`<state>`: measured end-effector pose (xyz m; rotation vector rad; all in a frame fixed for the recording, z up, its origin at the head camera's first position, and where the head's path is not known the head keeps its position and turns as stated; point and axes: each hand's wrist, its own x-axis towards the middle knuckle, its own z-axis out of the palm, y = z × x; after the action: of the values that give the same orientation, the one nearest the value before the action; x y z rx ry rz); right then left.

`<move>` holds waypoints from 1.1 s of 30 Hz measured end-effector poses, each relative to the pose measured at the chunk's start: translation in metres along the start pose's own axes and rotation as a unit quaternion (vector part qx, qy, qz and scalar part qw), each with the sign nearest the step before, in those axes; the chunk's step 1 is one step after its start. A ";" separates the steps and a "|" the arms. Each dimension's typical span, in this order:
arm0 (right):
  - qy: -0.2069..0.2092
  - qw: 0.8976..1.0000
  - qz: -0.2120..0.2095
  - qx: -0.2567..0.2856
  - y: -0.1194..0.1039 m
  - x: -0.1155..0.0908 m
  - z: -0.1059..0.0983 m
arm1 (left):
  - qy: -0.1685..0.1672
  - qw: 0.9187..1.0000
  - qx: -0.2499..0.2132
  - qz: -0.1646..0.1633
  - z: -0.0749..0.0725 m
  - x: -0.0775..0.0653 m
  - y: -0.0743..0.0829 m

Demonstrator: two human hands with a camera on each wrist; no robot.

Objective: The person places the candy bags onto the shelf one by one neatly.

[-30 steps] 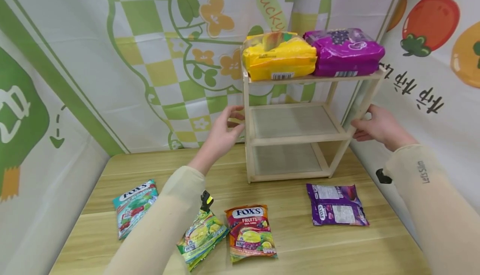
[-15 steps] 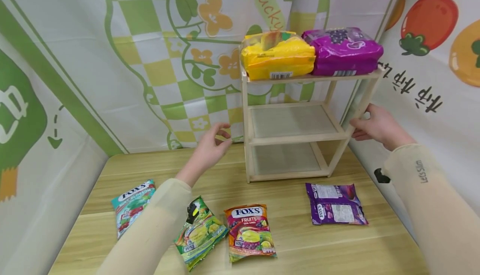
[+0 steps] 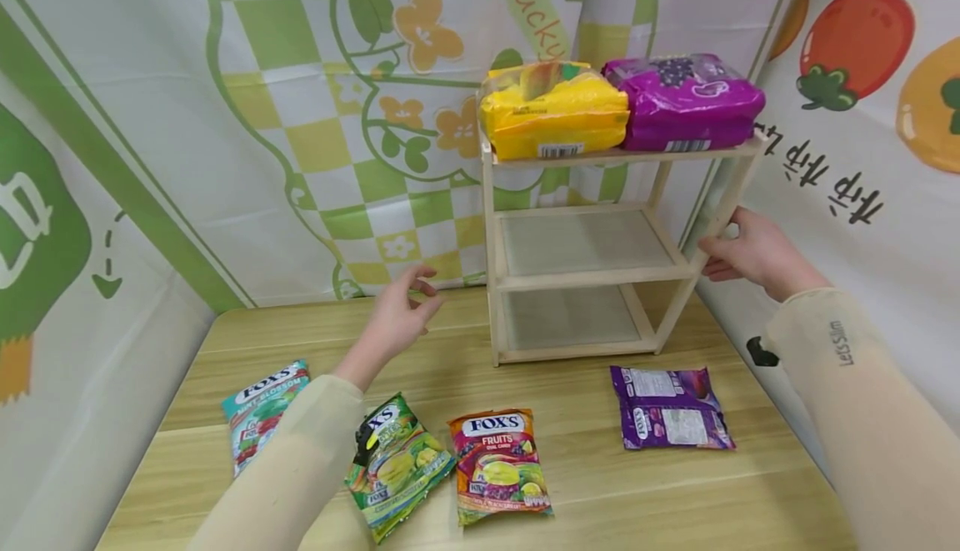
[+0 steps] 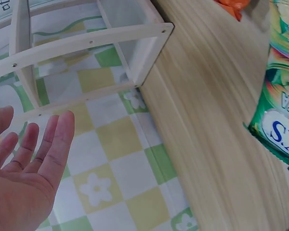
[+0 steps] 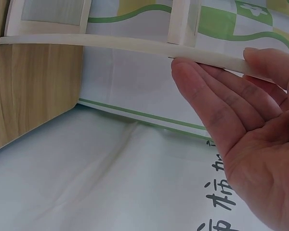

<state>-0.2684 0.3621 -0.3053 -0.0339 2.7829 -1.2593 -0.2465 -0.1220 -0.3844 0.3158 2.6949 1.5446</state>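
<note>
My right grip [image 3: 759, 254] pinches the seemingly light, stiff rack [image 3: 592, 281] by its right post [image 3: 738, 180], a sound handhold; my left grip [image 3: 393, 315] hangs loosely spread.

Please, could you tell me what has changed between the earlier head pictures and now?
The person's bare left-hand grip has moved left and down in the head view, away from the left side of the pale wooden three-tier rack. The bare right-hand grip still holds the rack's right side. The yellow plastic pack and purple plastic pack remain on top.
</note>
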 end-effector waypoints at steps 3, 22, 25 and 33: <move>0.001 1.000 -0.001 0.000 0.000 0.001 0.000 | 0.001 1.000 0.001 -0.007 -0.002 -0.003 -0.004; 0.003 1.000 -0.001 0.003 -0.001 0.000 -0.001 | 0.001 0.996 0.049 -0.068 -0.015 -0.022 -0.029; 0.004 1.000 -0.001 0.003 -0.002 0.000 -0.001 | -0.001 0.994 0.062 -0.085 -0.017 -0.029 -0.033; 0.001 1.000 0.003 0.001 -0.002 0.000 0.000 | -0.007 0.988 0.085 -0.132 -0.018 -0.051 -0.048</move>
<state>-0.2679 0.3607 -0.3044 -0.0249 2.7819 -1.2631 -0.2065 -0.1707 -0.4207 -0.0294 2.7271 1.2421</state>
